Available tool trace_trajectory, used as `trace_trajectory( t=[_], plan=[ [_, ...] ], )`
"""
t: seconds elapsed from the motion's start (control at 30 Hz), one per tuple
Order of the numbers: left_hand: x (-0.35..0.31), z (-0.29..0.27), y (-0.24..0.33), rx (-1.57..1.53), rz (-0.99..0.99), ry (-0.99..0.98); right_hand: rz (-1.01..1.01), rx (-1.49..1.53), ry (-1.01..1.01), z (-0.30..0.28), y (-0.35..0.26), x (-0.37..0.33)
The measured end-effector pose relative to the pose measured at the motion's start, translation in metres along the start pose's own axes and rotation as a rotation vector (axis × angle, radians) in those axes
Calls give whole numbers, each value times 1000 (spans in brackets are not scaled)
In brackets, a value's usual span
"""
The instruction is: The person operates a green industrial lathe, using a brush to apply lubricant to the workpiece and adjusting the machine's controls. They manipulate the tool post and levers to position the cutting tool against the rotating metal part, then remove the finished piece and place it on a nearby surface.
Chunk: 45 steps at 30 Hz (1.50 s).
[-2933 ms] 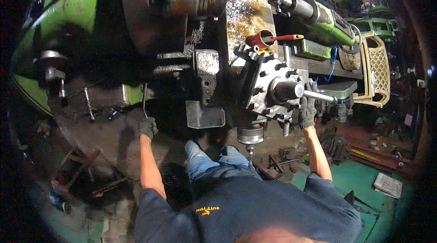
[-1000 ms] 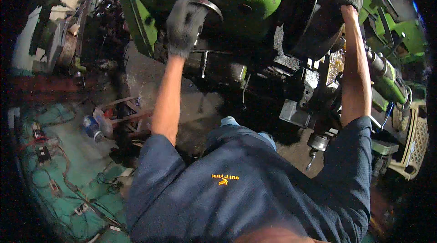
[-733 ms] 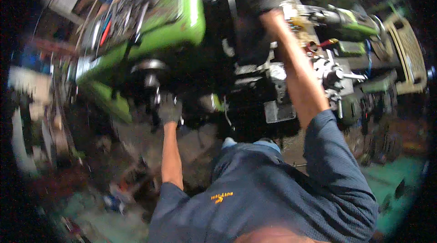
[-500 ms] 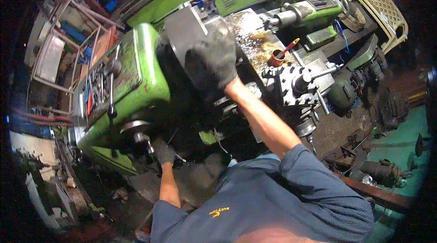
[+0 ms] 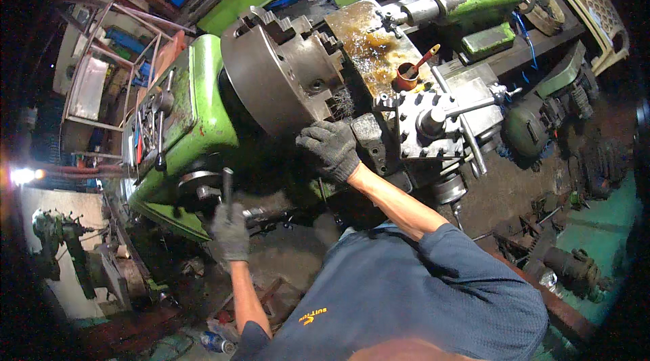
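A large grey lathe chuck (image 5: pixel 267 77) with stepped jaws projects from the green headstock (image 5: pixel 210 100). My right hand (image 5: pixel 330 150), in a dark knitted glove, has its fingers curled against the chuck's near lower edge. My left hand (image 5: pixel 231 234), gloved the same way, is closed around a metal lever (image 5: pixel 228 184) whose upper end sticks out above the fingers. That hand is below the headstock front, near a round control (image 5: pixel 201 187). Curly metal shavings (image 5: pixel 342 104) cling by the chuck's jaws, close to my right hand.
Right of the chuck stands the tool post (image 5: pixel 431 121) with its long handle. Behind it, a red cup (image 5: pixel 407 77) holds a brush on the oily lathe bed (image 5: pixel 369 33). The tailstock (image 5: pixel 474 6) is farther back. Wrenches (image 5: pixel 157 114) lie on the headstock top.
My right hand has come down and nearer along the chuck, uncovering its face and jaws. My left hand has moved slightly lower and left, and the lever now shows upright above it.
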<state>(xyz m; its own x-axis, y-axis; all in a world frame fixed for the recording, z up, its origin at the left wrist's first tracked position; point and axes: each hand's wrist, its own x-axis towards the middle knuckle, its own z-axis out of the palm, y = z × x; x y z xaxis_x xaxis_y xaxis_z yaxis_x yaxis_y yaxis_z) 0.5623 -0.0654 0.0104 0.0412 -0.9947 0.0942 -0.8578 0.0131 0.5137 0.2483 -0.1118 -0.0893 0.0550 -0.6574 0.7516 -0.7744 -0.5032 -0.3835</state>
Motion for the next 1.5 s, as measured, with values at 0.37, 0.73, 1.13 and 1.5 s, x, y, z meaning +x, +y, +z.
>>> trace_trajectory(
  t=[0.37,0.73,1.13,1.5],
  plan=[
    [176,-52,186,-122,902,269,261,264,-65,-212,-29,-70],
    [214,18,262,482,1584,16,962,-486,91,-266,45,-179],
    [171,87,256,965,1542,177,1363,-270,-399,-258,91,-171],
    [191,93,237,831,1809,229,1364,-20,112,-296,51,-253]
  ],
)
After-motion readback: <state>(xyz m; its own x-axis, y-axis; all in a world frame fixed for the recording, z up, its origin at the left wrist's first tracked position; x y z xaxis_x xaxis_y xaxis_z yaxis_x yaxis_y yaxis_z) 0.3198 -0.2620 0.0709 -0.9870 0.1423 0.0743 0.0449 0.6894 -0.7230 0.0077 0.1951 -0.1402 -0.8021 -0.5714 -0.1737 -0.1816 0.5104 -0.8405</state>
